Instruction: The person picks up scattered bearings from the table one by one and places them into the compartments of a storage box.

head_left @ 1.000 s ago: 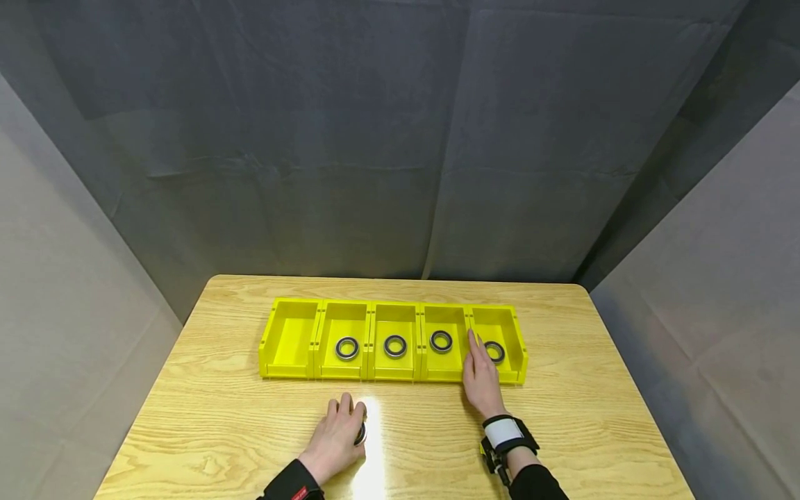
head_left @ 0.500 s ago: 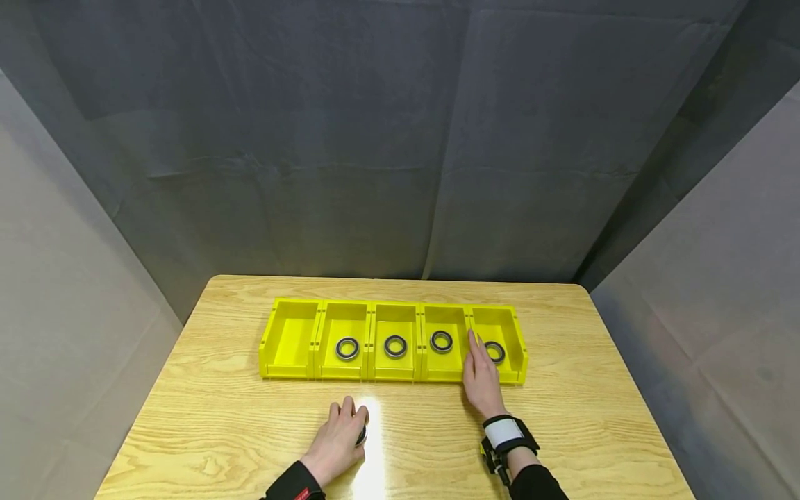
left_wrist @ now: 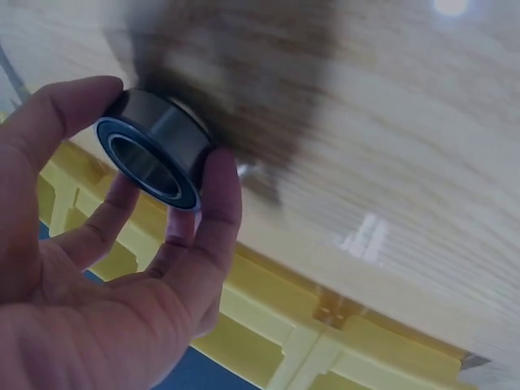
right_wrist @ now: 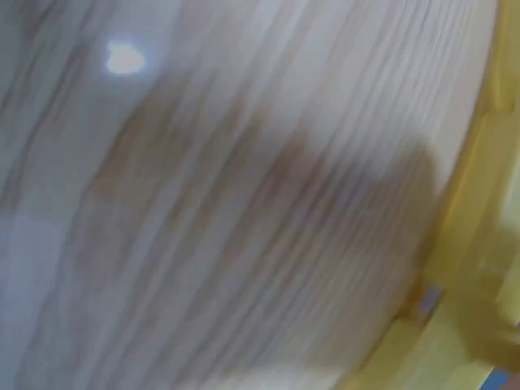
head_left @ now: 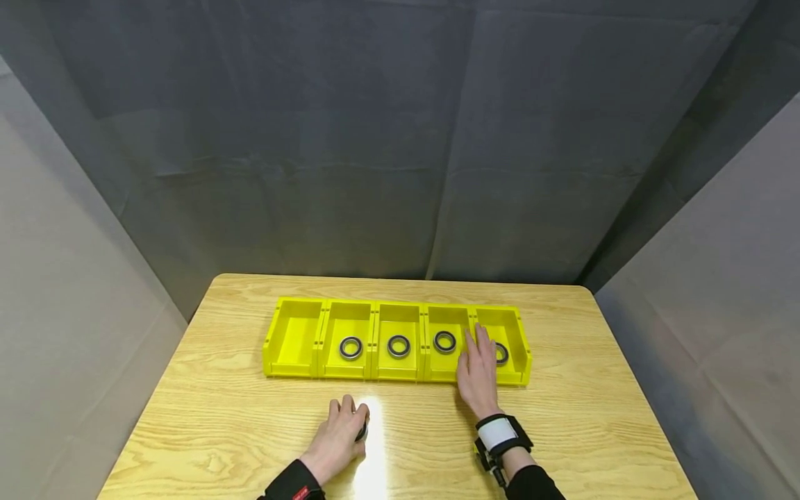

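My left hand (head_left: 335, 444) is in front of the yellow bins, low over the table. It pinches a ball bearing (left_wrist: 166, 126) by its rim between thumb and fingertips; the left wrist view shows the bearing's dark face and shiny steel outer ring. My right hand (head_left: 478, 375) reaches over the front of the row, its fingers extended across the divider by the rightmost bin. It partly hides the bearing (head_left: 502, 354) lying there, and nothing shows in its grasp. The right wrist view holds mostly bare table, with the hand almost wholly out of frame.
Yellow bins (head_left: 294, 370) stand joined in a row across the wooden table (head_left: 206, 417). Flat bearings (head_left: 351, 348) lie one apiece in the bins, except the leftmost, where none is visible. Grey cloth (head_left: 350, 173) hangs behind, with pale panels on both sides.
My right hand has shifted slightly left and its fingers have spread apart. The left hand keeps its hold on the bearing almost in place. The head view has shifted a little.
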A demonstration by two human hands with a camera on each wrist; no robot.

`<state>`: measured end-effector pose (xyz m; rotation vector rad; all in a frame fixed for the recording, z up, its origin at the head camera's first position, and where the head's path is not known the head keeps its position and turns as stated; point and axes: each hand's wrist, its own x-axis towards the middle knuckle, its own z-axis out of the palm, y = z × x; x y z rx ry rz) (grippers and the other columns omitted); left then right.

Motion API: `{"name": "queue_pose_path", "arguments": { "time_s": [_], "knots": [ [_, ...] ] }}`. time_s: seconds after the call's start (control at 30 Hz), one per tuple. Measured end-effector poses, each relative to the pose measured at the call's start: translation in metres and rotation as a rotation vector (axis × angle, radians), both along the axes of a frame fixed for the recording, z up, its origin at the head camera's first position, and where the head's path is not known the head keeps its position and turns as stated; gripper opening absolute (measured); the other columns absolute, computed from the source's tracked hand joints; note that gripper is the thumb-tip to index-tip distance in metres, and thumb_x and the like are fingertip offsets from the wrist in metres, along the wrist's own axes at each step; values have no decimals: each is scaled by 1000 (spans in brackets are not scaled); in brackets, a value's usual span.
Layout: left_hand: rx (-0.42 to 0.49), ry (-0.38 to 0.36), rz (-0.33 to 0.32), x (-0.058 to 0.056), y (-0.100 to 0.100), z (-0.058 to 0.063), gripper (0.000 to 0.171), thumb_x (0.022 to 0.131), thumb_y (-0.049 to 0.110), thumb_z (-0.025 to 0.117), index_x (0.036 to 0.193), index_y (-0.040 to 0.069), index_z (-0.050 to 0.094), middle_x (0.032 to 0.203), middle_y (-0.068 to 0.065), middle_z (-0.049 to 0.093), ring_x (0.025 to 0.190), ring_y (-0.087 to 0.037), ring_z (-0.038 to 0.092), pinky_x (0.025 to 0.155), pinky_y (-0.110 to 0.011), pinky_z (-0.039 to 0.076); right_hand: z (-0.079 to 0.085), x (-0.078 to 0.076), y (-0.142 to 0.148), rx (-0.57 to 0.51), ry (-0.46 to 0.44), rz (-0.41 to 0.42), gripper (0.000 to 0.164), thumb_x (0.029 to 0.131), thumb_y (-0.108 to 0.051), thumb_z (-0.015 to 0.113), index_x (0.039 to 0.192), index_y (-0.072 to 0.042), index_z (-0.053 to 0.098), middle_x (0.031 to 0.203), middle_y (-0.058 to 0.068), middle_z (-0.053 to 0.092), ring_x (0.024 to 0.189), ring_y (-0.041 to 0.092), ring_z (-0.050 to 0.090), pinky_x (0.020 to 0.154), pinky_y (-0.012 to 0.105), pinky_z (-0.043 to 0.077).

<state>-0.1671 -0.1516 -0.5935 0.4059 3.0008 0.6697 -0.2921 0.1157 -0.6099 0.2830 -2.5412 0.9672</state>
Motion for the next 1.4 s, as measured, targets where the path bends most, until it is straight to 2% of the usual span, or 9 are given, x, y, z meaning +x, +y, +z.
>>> {"name": "queue_pose_path", "arguments": {
  "time_s": [0.07, 0.17, 0.3, 0.43, 0.5, 0.6, 0.83, 1.1, 1.4],
  "knots": [
    [7, 18, 7, -1, -3, 1, 37, 71, 4, 83, 99, 7, 59, 95, -12, 47, 84, -26, 41, 47, -23, 41, 2, 1, -9, 25, 48, 26, 41, 96, 0, 54, 136, 9, 56, 152, 32, 42, 145, 49, 35, 119, 67, 21],
    [13, 47, 17, -2, -7, 4, 37, 72, 5, 83, 101, 6, 60, 95, -11, 47, 84, -26, 41, 48, -24, 42, 6, 2, -23, 28, 36, 71, 40, 96, -4, 56, 134, 7, 58, 151, 30, 45, 145, 49, 35, 120, 66, 20],
    [30, 44, 44, -5, -15, 8, 38, 73, 5, 84, 103, 6, 60, 97, -11, 47, 85, -26, 41, 48, -26, 43, 11, 3, -40, -26, -100, 126, 46, 99, -12, 55, 143, 2, 52, 157, 26, 38, 149, 46, 31, 121, 62, 25],
    [50, 13, 84, -9, -23, 14, 38, 76, 5, 84, 105, 6, 61, 98, -11, 47, 87, -28, 41, 48, -28, 42, 12, 0, -53, -64, -256, 158, 59, 101, -25, 55, 154, -6, 38, 164, 23, 26, 150, 44, 30, 117, 64, 33],
    [54, 8, 106, -11, -28, 17, 37, 76, 5, 84, 106, 6, 62, 99, -12, 48, 88, -29, 42, 48, -28, 42, 12, -3, -57, -66, -311, 161, 65, 100, -29, 56, 158, -9, 33, 166, 23, 23, 150, 45, 30, 115, 66, 33],
    [51, 12, 139, -15, -36, 22, 36, 77, 7, 83, 107, 6, 63, 100, -14, 50, 91, -32, 45, 50, -29, 43, 10, -8, -61, -57, -346, 164, 69, 100, -28, 58, 160, -9, 28, 165, 25, 24, 149, 46, 31, 115, 67, 33],
    [37, 20, 211, -25, -61, 32, 35, 80, 8, 81, 110, 3, 64, 101, -20, 52, 93, -37, 46, 55, -32, 44, 12, -15, -64, -5, -294, 178, 63, 99, -11, 58, 156, -3, 34, 158, 31, 34, 142, 47, 42, 113, 62, 38],
    [38, 5, 262, -44, -87, 43, 37, 83, 9, 80, 114, 1, 61, 101, -20, 50, 88, -37, 43, 56, -35, 41, 13, -16, -65, 27, -291, 170, 64, 98, -10, 60, 156, -5, 35, 157, 32, 35, 138, 47, 47, 107, 74, 36],
    [37, -16, 275, -68, -106, 45, 37, 86, 7, 75, 119, -3, 59, 105, -27, 50, 93, -43, 45, 64, -41, 47, 13, -15, -66, 32, -279, 169, 64, 97, -8, 61, 156, -4, 36, 155, 33, 37, 137, 48, 48, 105, 75, 36]
  ]
}}
